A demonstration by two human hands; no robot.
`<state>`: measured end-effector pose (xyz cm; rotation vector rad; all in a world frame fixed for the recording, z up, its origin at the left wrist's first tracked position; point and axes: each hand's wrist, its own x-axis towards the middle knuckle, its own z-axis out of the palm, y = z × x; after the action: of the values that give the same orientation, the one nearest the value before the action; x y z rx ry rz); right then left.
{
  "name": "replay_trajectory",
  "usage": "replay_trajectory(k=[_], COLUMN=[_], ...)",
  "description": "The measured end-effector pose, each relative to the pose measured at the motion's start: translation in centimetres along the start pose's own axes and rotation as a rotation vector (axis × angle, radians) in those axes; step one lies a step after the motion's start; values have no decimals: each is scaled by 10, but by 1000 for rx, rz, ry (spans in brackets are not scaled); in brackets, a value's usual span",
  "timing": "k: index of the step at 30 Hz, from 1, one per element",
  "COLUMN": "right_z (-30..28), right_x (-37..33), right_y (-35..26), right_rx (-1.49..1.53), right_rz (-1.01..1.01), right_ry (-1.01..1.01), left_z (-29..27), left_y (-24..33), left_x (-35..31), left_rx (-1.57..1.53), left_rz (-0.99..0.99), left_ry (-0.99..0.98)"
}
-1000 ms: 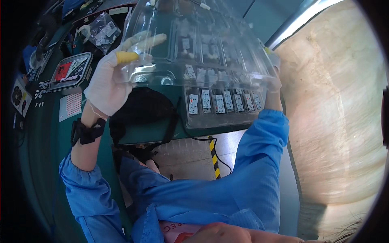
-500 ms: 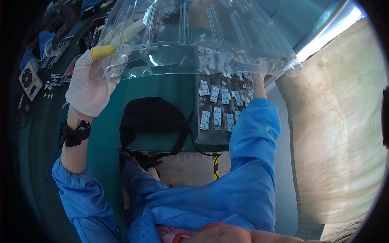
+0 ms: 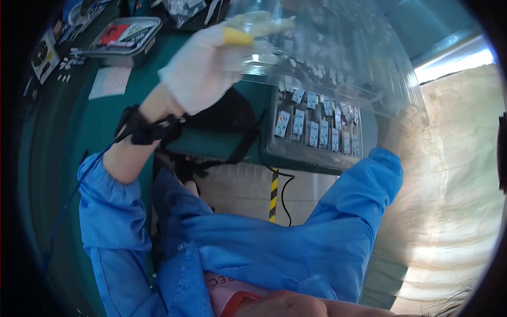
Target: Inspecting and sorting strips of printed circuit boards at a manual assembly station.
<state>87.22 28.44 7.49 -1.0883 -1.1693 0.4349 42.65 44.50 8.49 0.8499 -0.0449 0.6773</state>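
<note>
The white-gloved left hand [image 3: 198,71] clamps a clear ribbed plastic tray [image 3: 343,50]; the right hand [image 3: 402,115] has fingers (blurred) I can't read.

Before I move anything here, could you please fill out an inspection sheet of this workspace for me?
Surface: green tabletop, partly covered.
Handled items: clear plastic tray held up, overlapping in view the far part of a lower tray whose compartments hold small pale boards.
Clutter: black bag left of the lower tray; rectangular container, patterned sheet and small white pieces further left.
Grips: left grip, gloved, closed on the clear plastic tray's left end; right grip at its right end, blurred behind the plastic, hold unclear.
Cables: black cable looping below the table edge; blue cord at far left.
Surroundings: yellow-and-black floor tape; cream sheeting on the right.
</note>
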Motion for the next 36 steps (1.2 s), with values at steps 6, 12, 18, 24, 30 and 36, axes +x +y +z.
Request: replay_trajectory(k=[6, 12, 18, 24, 30, 36], right_z=[44, -33, -61, -31, -45, -29], right_x=[-21, -43, -76, -74, -76, -53], right_y=[-76, -19, 70, 58, 77, 47], right_rx=[242, -226, -621, -612, -892, -1177], right_rz=[539, 664, 761, 855, 745, 716], right_ry=[-128, -9, -46, -34, -95, -90], left_z=[-11, -17, -36, -56, -52, -42], left_y=[-63, -126, -179, -203, -210, -197], left_x=[14, 24, -9, -11, -3, -9], left_rx=[466, 1853, 2079, 2061, 2135, 1674], left_rz=[-66, -146, -186, 285, 251, 295], left_ry=[22, -306, -302, 136, 117, 297])
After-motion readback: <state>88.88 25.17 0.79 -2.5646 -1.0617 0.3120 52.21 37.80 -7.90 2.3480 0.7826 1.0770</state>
